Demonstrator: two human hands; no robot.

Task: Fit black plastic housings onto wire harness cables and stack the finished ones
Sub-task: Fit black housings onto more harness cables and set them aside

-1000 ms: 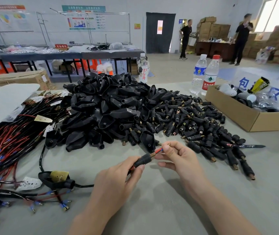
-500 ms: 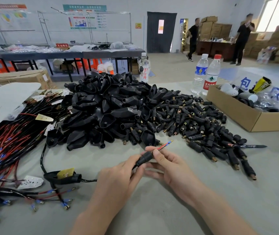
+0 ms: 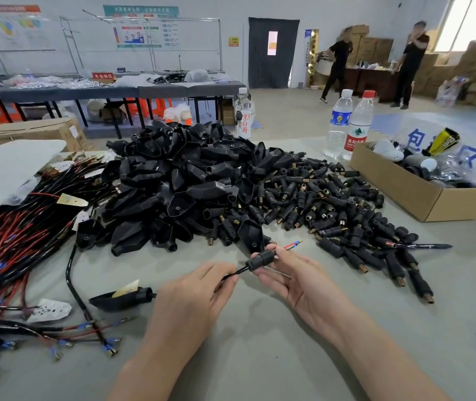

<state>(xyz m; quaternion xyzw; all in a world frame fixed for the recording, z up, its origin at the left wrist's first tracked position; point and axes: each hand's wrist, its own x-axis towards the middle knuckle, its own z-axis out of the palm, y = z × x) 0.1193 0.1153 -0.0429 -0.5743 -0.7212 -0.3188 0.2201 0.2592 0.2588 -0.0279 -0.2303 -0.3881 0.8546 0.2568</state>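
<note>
The ribbed black sleeve (image 3: 260, 259) has slid down the cable (image 3: 232, 276) — right hand (image 3: 297, 285) pinches it, left hand (image 3: 199, 296) pinches the cable (wire tips (image 3: 294, 244) protrude) — overpulling could snag those tips.

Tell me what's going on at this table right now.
A person is fitting a small black housing onto a harness cable. The right hand pinches the housing, while the left hand pinches the cable just behind it. Red and blue wire ends poke out past the housing. A pile of loose housings lies behind the hands, and bundled harnesses lie to the left.
</note>
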